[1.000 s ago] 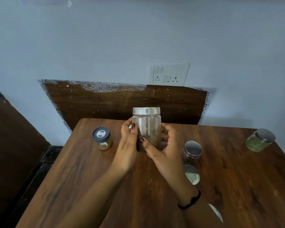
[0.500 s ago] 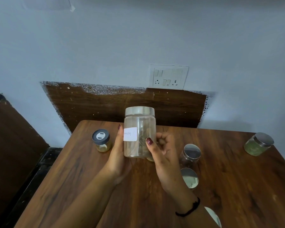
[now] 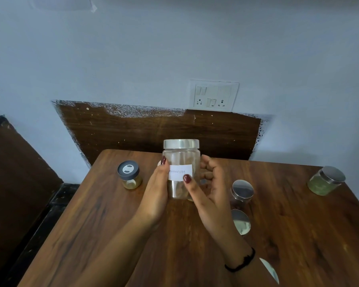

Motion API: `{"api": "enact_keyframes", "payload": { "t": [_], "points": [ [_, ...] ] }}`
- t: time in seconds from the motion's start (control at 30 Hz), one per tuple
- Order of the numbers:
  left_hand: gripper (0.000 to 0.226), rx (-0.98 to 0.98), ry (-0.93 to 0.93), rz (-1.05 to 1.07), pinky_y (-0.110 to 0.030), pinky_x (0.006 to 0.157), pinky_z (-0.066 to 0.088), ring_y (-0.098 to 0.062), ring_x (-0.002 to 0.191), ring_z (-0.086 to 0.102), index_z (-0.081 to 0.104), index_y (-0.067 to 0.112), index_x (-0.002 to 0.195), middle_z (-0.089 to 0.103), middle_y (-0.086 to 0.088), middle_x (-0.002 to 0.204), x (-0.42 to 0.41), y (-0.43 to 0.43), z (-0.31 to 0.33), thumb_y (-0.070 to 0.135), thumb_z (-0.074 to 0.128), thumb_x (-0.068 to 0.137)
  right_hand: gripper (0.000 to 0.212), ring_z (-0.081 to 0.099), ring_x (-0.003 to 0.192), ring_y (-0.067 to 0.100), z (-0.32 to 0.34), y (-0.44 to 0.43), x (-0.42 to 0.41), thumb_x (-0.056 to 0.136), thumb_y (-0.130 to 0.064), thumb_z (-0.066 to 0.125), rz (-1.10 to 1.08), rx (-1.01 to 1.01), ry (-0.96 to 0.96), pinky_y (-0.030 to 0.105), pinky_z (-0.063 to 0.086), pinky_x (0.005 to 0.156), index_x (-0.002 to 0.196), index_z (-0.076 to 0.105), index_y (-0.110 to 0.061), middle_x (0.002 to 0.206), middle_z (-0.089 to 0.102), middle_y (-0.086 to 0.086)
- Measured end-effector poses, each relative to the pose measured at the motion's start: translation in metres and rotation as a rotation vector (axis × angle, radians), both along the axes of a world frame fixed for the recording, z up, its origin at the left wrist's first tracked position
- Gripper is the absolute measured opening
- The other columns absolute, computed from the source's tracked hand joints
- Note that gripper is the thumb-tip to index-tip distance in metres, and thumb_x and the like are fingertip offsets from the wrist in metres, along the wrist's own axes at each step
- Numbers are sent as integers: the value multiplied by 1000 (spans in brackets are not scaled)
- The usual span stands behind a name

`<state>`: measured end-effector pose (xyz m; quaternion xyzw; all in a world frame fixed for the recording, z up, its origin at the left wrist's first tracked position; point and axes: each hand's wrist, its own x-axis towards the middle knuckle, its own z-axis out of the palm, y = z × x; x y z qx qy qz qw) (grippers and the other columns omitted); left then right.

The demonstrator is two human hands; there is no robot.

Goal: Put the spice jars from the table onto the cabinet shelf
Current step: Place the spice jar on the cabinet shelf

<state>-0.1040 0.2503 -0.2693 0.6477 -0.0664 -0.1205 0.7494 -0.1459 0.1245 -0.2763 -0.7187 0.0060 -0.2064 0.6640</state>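
While upright above the wooden table (image 3: 91, 235), labelled jar (image 3: 181, 168) sits clasped between left hand (image 3: 157, 193) and right hand (image 3: 210, 189) — black-lidded jar (image 3: 129, 175) at 9 o'clock, steel-lidded jars (image 3: 241, 193) at 4 o'clock, green-filled jar (image 3: 325, 180) at 3 o'clock.

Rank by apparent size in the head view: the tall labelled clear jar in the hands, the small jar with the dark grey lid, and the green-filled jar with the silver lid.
1. Tall clear silver-lidded labelled jar, held up nearer the camera, so partly perspective.
2 and 3. Green-filled silver-lidded jar and small dark-grey-lidded jar look alike; no ranking.
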Motion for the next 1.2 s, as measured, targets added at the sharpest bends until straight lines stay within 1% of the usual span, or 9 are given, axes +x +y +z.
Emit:
{"api": "enact_keyframes", "payload": {
  "t": [0.17,0.37,0.47,0.53,0.63,0.7,0.93,1.07,1.2],
  "points": [
    [47,58,-71,69,-37,95,54,-6,106,66,62,28,120,68,2,116,-4,0,7,61,43,92,93,54,122,9,-4,4,-1,67,-62,76,-3,-190,31,37,54,94,143,37,-28,134,51,-11],
    [53,38,-92,-37,-52,104,49,-23,117,64,61,21,125,67,-7,122,0,8,21,60,52,89,86,59,119,16,8,-3,1,66,-46,83,60,-30,24,42,57,91,139,40,-31,130,58,-9],
    [41,60,-210,-108,-35,98,54,-12,122,61,54,28,134,66,6,128,2,13,29,41,50,95,89,60,120,20,18,-6,4,63,-53,84,54,55,17,47,56,92,139,42,-31,131,59,-5],
    [62,92,-318,-110,-26,93,53,-9,126,57,44,29,143,61,9,135,3,17,35,52,62,88,92,60,121,21,24,-8,7,63,-54,84,62,91,12,48,55,93,140,42,-27,131,59,-4],
    [94,168,-459,-94,-38,98,53,-19,131,53,34,28,151,51,4,145,7,23,46,63,74,74,98,61,120,20,35,-10,14,59,-53,87,72,127,-6,43,56,91,141,42,-22,131,60,-4],
    [99,195,-505,-82,-42,103,51,-21,134,51,27,23,155,49,3,148,10,28,52,53,78,75,95,63,118,19,44,-11,18,61,-46,88,81,123,-31,40,56,91,141,42,-21,130,61,-3],
    [83,234,-630,-60,-21,95,52,-9,125,60,32,16,152,62,7,136,21,41,86,9,77,82,83,66,112,17,78,-3,32,63,-28,84,157,160,-132,26,57,82,137,45,-23,122,66,-8],
    [81,206,-708,45,-37,93,57,-18,122,63,36,20,151,61,5,136,32,47,103,25,78,82,84,63,117,16,106,4,46,64,-31,85,169,99,-195,30,57,88,138,46,-28,126,63,-10],
    [73,231,-847,166,-29,90,58,-11,118,63,43,32,145,60,17,131,41,56,128,42,73,79,88,60,120,12,135,11,60,61,-42,86,161,13,-276,36,56,93,138,45,-32,128,61,-15]
  ]
}}
